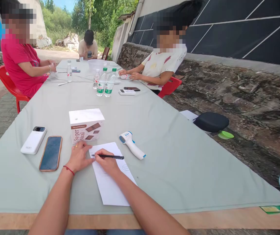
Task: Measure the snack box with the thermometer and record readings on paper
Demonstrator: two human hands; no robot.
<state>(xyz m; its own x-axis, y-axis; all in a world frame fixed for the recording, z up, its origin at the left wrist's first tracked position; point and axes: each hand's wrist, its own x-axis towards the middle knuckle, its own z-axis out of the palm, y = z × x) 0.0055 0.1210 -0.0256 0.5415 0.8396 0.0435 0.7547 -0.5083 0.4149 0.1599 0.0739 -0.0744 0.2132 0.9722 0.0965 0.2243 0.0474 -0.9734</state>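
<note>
From my end, I have the right hand [107,164] closed round a black pen [112,157] in a writing grip, its tip by the left edge of the white paper [112,191], near the top; whether it touches, I can't tell. The left hand [80,157] is loosely open and grips nothing, its thumb at the paper's edge and its fingers at the foot of the box [86,127]. The paper lies on the table [169,163], slightly turned, with the thermometer [132,146] off to its right. For clean writing, I'd press that corner of the paper down firmly with the left hand, tip the pen up more steeply, since it lies rather low, and rest the right hand lightly
</note>
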